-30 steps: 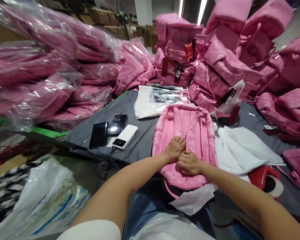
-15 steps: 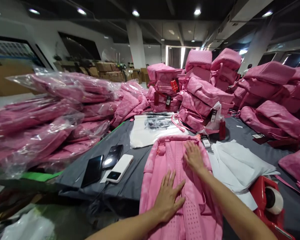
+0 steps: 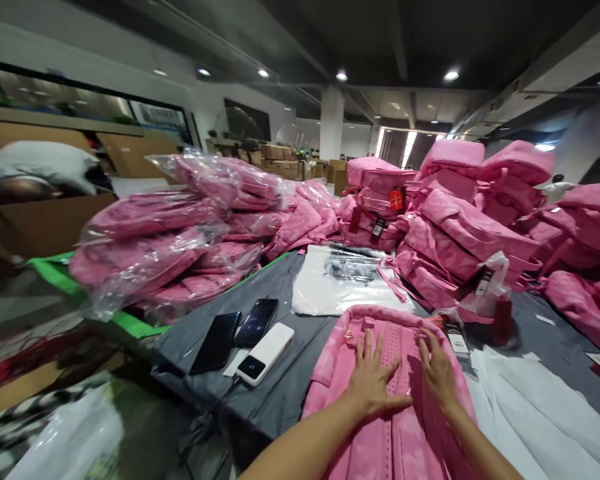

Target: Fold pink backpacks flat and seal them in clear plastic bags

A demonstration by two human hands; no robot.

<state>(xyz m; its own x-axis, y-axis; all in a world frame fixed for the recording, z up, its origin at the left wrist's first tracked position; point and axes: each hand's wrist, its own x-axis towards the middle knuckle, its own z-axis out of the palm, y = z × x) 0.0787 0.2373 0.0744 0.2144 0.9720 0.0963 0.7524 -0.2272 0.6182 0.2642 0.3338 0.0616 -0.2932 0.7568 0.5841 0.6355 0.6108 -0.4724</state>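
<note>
A pink backpack (image 3: 325, 393) lies in front of me on the grey-covered table, its strap side facing up. My left hand (image 3: 375, 380) rests on its middle with the fingers spread. Near the upper right part of the same backpack, my right hand (image 3: 437, 373) touches the fabric, fingers apart and slightly bent. Beyond the backpack's top edge lies a stack of white plastic bags (image 3: 325, 283) with dark print. A black-and-white tag (image 3: 457, 340) sticks out by the backpack's upper right corner.
Left of the backpack are two dark phones (image 3: 215, 343) and a white power bank (image 3: 266, 353). Plastic-wrapped pink backpacks (image 3: 145, 253) are piled at left. More pink backpacks (image 3: 470, 227) stand stacked behind. White sheets (image 3: 530, 407) lie at right. A person (image 3: 45, 167) bends over a carton at far left.
The view has swung left, bringing the bending person into sight and the red tape dispenser out. My left hand has slid up the backpack; my right hand's fingers are now more bent.
</note>
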